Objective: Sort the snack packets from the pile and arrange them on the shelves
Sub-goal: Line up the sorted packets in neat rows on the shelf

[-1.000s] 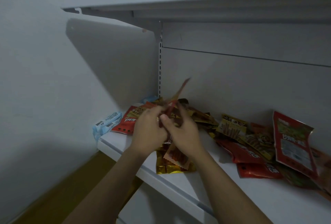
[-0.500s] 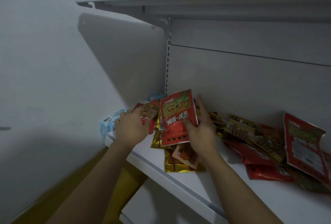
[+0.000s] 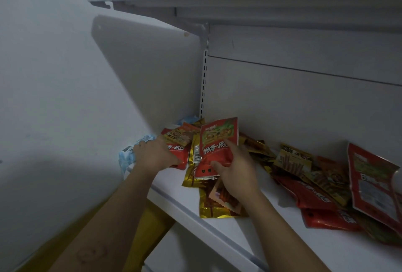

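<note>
Looking at a pale wall on the left and a grey back panel on the far right, tucked under a top shelf. Down to the shelf itself, white, running from the near left off to the right. Along its far side, hard against the back panel, a pile of packets in red, gold and orange, overlapping every which way. At the right end of that, a tall packet, red, leaning back with its printed side out. Reaching in from the near edge, two bare arms. Right hand gripping a red packet, thumb pressed on its lower front, fingers wrapped at its right edge, holding it upright just above the left end of the pile, front to the camera. Left hand just beside it, palm down on a flat packet, also red, fingers curled round its near edge, at the shelf's left end. Below the right hand, a gold packet lying flat near the shelf's front lip, partly hidden by the wrist. Last and smallest, just left of the left hand, a blue packet, crumpled, poking out past the shelf's end.
</note>
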### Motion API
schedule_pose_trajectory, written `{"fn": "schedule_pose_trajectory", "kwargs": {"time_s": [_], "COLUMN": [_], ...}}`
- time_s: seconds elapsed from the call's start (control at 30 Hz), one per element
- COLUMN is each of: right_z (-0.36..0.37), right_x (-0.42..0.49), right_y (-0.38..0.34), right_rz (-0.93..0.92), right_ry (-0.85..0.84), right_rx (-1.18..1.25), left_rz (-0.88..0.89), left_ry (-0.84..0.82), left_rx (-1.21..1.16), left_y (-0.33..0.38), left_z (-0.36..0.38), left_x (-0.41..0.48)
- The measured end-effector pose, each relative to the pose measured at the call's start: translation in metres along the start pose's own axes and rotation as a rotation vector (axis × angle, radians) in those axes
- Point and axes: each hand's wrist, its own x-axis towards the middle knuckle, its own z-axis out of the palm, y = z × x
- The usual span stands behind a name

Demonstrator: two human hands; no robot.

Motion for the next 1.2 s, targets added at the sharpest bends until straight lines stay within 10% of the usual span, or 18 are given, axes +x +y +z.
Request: {"fn": "schedule_pose_trajectory", "kwargs": {"time_s": [0.7, 1.2], "right_z": [0.001, -0.004], "right_x": [-0.003, -0.004], "right_y": [0.004, -0.002], "right_rz": [-0.011, 0.013], "right_ry": [0.007, 0.018], "right_rx": [-0.057, 0.046], "left_rz": [0.013, 0.161], "left_ry": [-0.253, 0.293], "left_rx": [-0.802, -1.237], "left_y": [-0.019, -0.033], "left_z": [-0.019, -0.018], "left_x": [-0.011, -0.066]}}
